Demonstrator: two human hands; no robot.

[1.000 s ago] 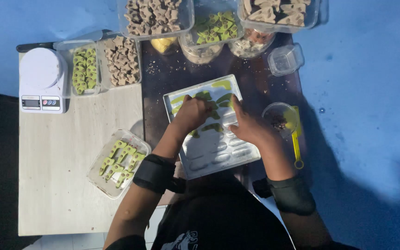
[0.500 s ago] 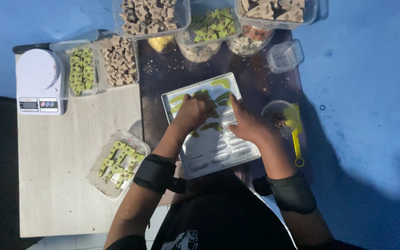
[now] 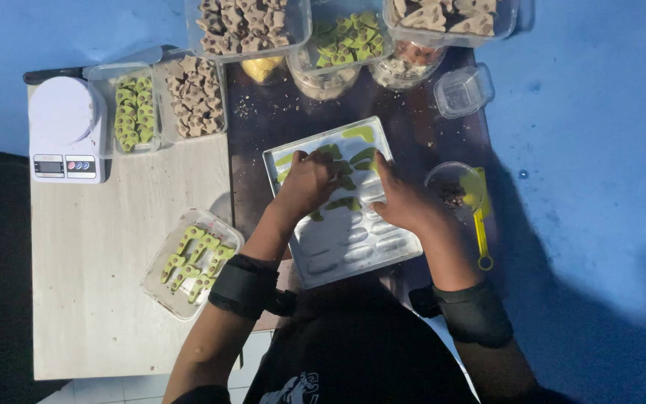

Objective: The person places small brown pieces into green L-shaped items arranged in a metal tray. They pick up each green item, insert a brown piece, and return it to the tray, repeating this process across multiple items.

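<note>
On a dark table (image 3: pixel 443 142) by blue walls, both hands (image 3: pixel 309 182) (image 3: pixel 405 200) press green pieces (image 3: pixel 344 203) on a tray (image 3: pixel 353 247), fingers together.

Black shirt with white print, black elbow bands, bare forearms

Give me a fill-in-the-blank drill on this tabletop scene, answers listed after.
1. Both hands, left hand and right hand, rest on a metal ____.
2. The kitchen scale is ____ in colour.
3. The pieces in the clear container beside the left forearm are ____.
4. The measuring spoon has a ____ handle.

Answers: tray; white; green; yellow
</note>
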